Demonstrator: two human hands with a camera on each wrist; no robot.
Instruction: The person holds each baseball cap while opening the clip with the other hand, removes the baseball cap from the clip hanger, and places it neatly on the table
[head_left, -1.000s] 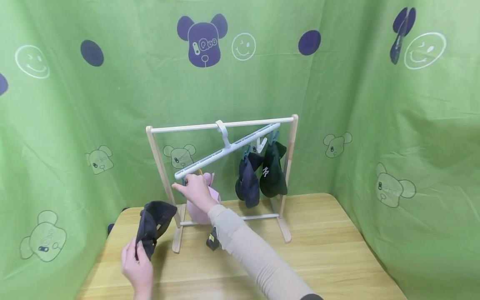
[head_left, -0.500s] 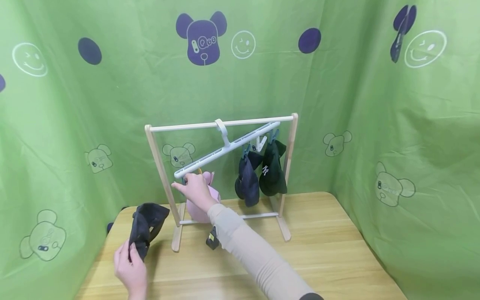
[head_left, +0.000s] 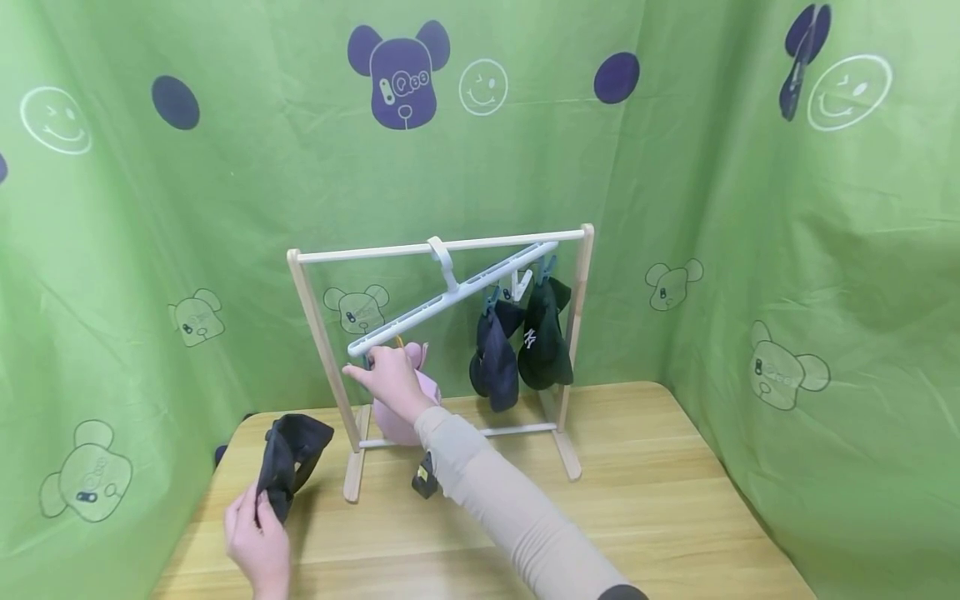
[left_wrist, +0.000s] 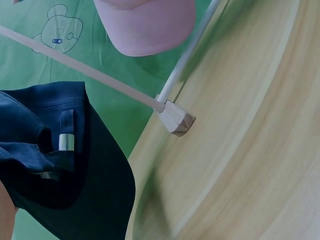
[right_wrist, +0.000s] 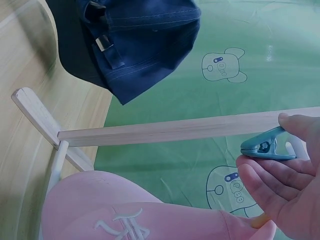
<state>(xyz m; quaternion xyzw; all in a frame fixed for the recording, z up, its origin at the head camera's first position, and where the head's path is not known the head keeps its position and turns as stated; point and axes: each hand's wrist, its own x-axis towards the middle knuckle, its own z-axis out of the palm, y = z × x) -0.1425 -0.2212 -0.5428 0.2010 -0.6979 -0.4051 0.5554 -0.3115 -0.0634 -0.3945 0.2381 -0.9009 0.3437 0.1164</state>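
Note:
My left hand grips a dark navy cap by its lower edge, left of the wooden rack. The cap's back strap and metal buckle show in the left wrist view. My right hand is at the low left end of a white hanger. In the right wrist view, its thumb and fingers pinch the handles of a blue clothespin, whose jaws look closed. A pink cap hangs beside that hand from an orange-yellow clip.
The hanger hooks over the bar of the rack, tilted up to the right. Two dark caps hang there: a navy one and one with a white logo. A white clip is between them. A small black-and-yellow object sits on the table.
My left hand has drawn the navy cap left and slightly down, away from the rack. The right hand stays in place at the hanger's end.

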